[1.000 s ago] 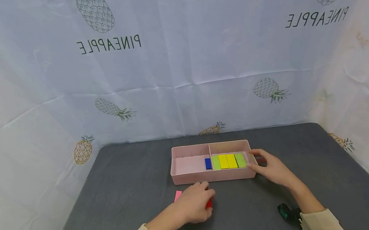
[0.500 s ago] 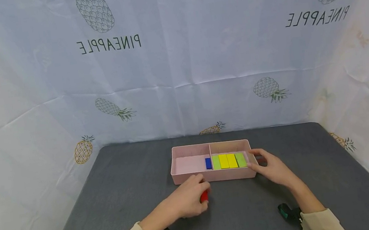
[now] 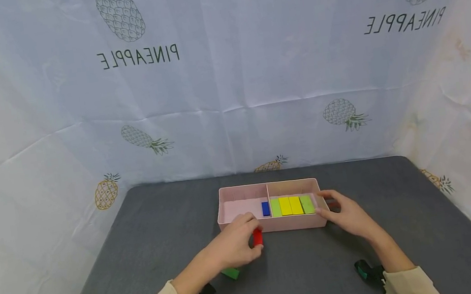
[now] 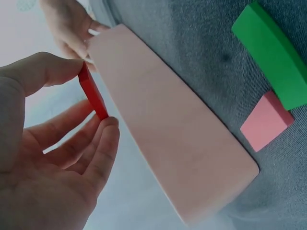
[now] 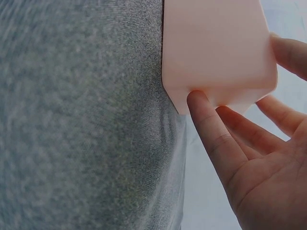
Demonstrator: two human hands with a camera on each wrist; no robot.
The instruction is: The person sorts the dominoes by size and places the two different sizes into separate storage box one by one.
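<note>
Red block (image 3: 258, 237) pinched on the near side of the pink box (image 3: 294, 222)
The left hand (image 3: 233, 242) holds the block between thumb and fingertips, while the right hand (image 3: 348, 215) curves round the box's right end, thumb and fingers slightly apart; a light, level pinch, knuckles clear of the box's front wall, and gentle steadying pressure on its end would probably serve best

Near the worktop's (image 3: 323, 269) far edge stands the box (image 3: 294, 222): four blocks (image 3: 285, 206) in its right compartment (image 3: 296, 187), one block (image 3: 266, 209) in its left compartment (image 3: 239, 210), two more blocks (image 4: 273, 52) before it.
</note>
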